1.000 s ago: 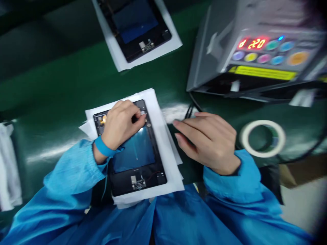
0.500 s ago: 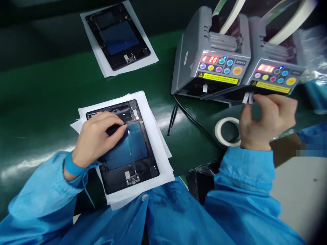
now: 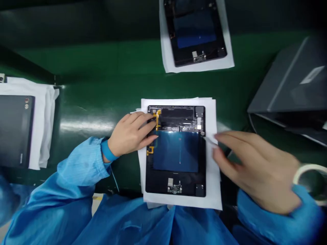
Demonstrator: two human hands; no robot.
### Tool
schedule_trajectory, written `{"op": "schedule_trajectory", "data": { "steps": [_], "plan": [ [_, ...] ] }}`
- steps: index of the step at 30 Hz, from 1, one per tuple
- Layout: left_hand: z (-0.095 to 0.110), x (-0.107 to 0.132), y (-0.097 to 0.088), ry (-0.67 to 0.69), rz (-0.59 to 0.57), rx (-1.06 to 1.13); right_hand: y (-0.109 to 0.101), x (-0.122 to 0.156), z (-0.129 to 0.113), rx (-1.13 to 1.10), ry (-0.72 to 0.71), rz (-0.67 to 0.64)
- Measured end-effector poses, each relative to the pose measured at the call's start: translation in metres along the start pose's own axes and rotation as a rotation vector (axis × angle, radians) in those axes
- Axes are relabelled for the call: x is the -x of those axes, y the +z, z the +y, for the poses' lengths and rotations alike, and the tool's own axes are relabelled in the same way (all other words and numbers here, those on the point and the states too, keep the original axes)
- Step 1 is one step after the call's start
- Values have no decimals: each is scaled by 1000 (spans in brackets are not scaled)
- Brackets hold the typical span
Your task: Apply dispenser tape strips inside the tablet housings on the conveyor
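An opened tablet (image 3: 176, 153) with a blue battery panel lies on white paper sheets (image 3: 213, 190) on the green belt in front of me. My left hand (image 3: 130, 134) rests on its left edge, fingers stretched beside a yellow flex strip (image 3: 156, 119). My right hand (image 3: 252, 166) hovers at the tablet's right edge, blurred by motion, its fingertips pinched on a small pale strip of tape (image 3: 211, 140). Both arms wear blue sleeves.
A second opened tablet (image 3: 195, 32) lies on paper farther up the belt. A dark closed device (image 3: 15, 129) on white sheets sits at the left. The grey tape dispenser (image 3: 291, 88) stands at right, with a tape roll (image 3: 309, 173) near my right wrist.
My right hand has come back from the dispenser to the tablet's right edge with a tape strip. My left hand slid to the tablet's left edge. The view swung left.
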State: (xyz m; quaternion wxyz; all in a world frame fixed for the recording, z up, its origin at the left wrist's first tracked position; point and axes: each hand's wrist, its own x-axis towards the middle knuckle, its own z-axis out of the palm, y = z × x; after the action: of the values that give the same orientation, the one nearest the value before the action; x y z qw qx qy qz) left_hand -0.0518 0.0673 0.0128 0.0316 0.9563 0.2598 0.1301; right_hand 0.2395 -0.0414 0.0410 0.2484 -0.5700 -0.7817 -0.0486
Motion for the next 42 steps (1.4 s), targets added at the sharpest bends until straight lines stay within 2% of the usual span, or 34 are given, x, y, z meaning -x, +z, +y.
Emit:
{"op": "schedule_trajectory", "data": {
  "steps": [2,5,9,17,35,42],
  "plan": [
    [0,2,5,11,17,-12,24,-37,-25,3,-144,-62],
    [4,4,9,-37,28,21,59,-77,-42,39,-151,-57],
    [6,3,10,-93,-14,79,82,-91,-40,44,-133,-39],
    [7,2,11,-108,-38,112,84,-86,-32,29,-190,-83],
    [7,1,11,-112,-24,105,87,-86,-32,53,-170,-23],
    [8,1,11,-116,-52,112,87,-85,-34,43,-167,-81]
  ]
}}
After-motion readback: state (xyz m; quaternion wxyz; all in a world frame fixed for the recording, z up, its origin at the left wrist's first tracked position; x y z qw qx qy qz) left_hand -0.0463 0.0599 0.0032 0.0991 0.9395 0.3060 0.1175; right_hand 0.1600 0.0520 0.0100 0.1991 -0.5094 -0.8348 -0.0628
